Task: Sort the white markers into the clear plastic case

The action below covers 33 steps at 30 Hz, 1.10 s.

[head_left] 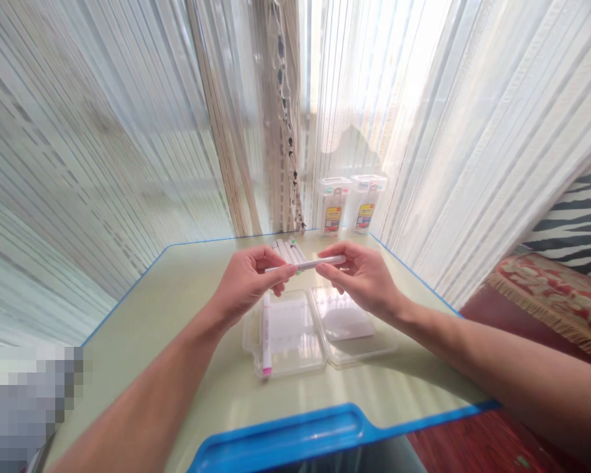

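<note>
A white marker [307, 265] is held nearly level in midair, just above the far edge of an open clear case [295, 359], as we see it from over the worker's own arms. The left hand [257, 272] pinches one end narrowly between thumb and fingers; the right hand [364, 276] grips the other end the same way, a short stretch of barrel showing between them. We take the step in hand to be the two-handed handling of this single marker; any shift from here, in our judgement, calls for one hand to loosen its pinch while the other steadies the barrel. The marker looks slim, straight and pale, its right end blunt; its left end is partly covered by fingers, and we cannot make out a cap colour. In the left half of the case lies a pink-ended marker [266, 335]. Beyond the case we find a cluster of white markers [286, 251], some green-tipped, and, behind it to the right, two upright clear boxes [331, 205]. Around the case spreads a pale green, blue-rimmed table [187, 282], with a striped string curtain [128, 131] behind.
</note>
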Available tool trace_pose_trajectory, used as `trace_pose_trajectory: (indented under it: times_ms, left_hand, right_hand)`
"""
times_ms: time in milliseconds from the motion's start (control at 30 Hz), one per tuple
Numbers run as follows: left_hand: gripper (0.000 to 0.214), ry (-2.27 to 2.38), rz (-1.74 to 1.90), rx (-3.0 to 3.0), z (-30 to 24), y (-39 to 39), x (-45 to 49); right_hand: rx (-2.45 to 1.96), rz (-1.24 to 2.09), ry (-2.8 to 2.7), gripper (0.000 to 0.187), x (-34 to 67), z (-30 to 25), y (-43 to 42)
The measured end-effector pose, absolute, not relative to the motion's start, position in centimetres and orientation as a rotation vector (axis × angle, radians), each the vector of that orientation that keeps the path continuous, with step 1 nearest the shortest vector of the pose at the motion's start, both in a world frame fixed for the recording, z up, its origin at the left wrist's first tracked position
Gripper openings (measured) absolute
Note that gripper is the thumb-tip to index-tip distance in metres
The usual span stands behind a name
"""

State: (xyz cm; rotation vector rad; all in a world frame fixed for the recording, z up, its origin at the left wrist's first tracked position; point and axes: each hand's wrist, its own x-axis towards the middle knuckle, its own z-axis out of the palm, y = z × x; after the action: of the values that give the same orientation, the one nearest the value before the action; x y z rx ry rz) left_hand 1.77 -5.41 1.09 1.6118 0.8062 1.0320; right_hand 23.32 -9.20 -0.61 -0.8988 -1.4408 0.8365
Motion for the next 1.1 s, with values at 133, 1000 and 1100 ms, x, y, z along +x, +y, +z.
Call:
trace_pose_trajectory:
  times_ms: [133, 1000, 1100]
  left_hand:
    - [0.034, 0.849, 0.978, 1.668, 1.08, -5.6, 2.02]
    - [0.02, 0.776, 1.172, 1.432, 1.35, -4.95, 1.63]
    - [0.018, 0.739, 1.23, 1.353, 1.34, -4.71, 1.55]
  right_hand:
    - [-0.935, 0.854, -1.456, 0.038, 23.25, -0.82, -9.31]
    - [-0.812, 0.932, -1.307, 0.033, 23.26, -0.08, -9.52]
    - [-0.812, 0.906, -1.277, 0.034, 23.39, -0.06, -9.17]
